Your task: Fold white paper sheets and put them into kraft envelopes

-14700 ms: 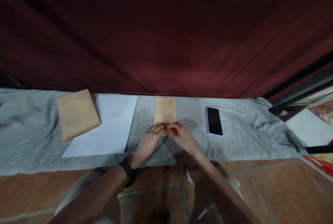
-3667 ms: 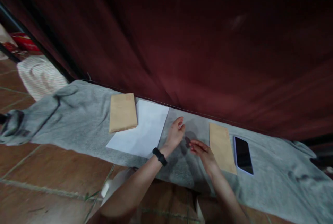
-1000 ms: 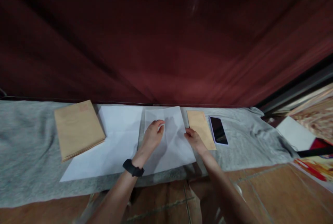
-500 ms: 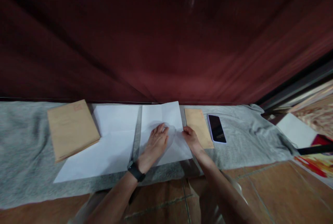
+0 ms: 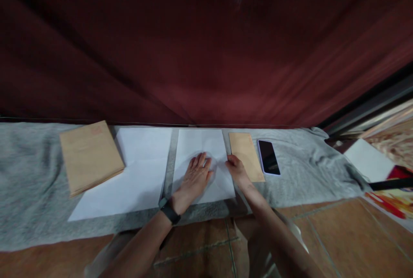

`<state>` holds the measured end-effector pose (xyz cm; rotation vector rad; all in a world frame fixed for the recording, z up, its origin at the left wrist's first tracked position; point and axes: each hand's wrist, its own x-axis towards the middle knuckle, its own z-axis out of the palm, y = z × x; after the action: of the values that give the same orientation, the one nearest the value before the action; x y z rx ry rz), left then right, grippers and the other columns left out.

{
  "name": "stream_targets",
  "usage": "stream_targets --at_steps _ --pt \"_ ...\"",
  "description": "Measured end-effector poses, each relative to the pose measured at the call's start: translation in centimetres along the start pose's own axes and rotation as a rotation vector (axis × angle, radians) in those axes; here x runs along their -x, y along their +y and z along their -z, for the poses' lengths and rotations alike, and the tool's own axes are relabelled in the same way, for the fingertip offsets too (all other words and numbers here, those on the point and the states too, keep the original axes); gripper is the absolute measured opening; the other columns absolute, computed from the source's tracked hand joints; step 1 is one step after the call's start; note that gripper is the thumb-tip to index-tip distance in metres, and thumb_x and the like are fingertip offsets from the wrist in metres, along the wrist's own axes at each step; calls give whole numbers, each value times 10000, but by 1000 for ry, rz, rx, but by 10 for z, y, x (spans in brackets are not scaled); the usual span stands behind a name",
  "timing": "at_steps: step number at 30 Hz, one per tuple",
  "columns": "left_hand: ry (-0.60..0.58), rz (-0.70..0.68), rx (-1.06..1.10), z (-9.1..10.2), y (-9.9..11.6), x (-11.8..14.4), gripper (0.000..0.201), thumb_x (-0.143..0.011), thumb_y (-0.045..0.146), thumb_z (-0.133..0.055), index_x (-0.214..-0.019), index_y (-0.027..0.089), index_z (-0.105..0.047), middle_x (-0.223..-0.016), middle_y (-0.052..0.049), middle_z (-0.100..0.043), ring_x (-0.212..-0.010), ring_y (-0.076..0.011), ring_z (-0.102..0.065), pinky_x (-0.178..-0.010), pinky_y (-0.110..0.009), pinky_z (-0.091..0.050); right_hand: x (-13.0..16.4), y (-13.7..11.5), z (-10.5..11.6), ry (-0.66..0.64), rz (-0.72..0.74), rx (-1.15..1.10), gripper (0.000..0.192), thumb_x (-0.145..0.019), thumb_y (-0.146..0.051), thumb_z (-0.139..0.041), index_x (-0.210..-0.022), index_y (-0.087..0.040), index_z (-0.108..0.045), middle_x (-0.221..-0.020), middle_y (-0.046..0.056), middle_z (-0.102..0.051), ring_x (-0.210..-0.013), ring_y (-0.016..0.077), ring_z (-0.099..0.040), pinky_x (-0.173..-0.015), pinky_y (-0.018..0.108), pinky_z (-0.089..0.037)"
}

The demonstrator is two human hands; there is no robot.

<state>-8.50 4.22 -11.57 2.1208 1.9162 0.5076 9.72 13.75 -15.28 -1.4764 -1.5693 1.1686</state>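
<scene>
A white sheet of paper [image 5: 201, 157] lies flat on the grey cloth [image 5: 306, 170], in the middle of the view and straight in front of the person; a second ago its far part was lifted and creased, and it is now pressed down smooth, so the flattening looks nearly finished. The left hand [image 5: 195, 177] rests palm down on the sheet, fingers spread and together with nothing gripped; the right hand [image 5: 237, 170] touches the sheet's right edge, fingers bent, and I cannot tell whether it pinches the paper or only steadies it. Just right of the sheet lies a single brown envelope [image 5: 247, 155], then a dark phone [image 5: 268, 157]; to the left lie a larger white sheet [image 5: 135, 170] and a stack of brown envelopes [image 5: 90, 155]; a dark red curtain [image 5: 206, 45] hangs behind.
</scene>
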Motion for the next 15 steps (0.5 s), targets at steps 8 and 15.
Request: stream_targets --at_steps 8,15 --pt "-38 15 -132 -3 9 -2 515 -986 271 -533 -1484 152 -480 -1639 -202 -381 -1512 -350 -374 -1196 -550 -357 6 -12 5 21 170 371 438 -866 -139 -500 -1277 -166 -649 -1081 112 -764 -979 238 -723 -938 352 -553" --pt "-20 -12 -243 -4 16 -2 492 -1009 280 -484 -1476 126 -502 -1643 -185 -390 -1535 -338 -342 -1242 -557 -293 10 -16 11 -47 206 595 431 -928 -119 -472 -1337 -116 -611 -1146 158 -764 -1042 240 -741 -942 316 -560"
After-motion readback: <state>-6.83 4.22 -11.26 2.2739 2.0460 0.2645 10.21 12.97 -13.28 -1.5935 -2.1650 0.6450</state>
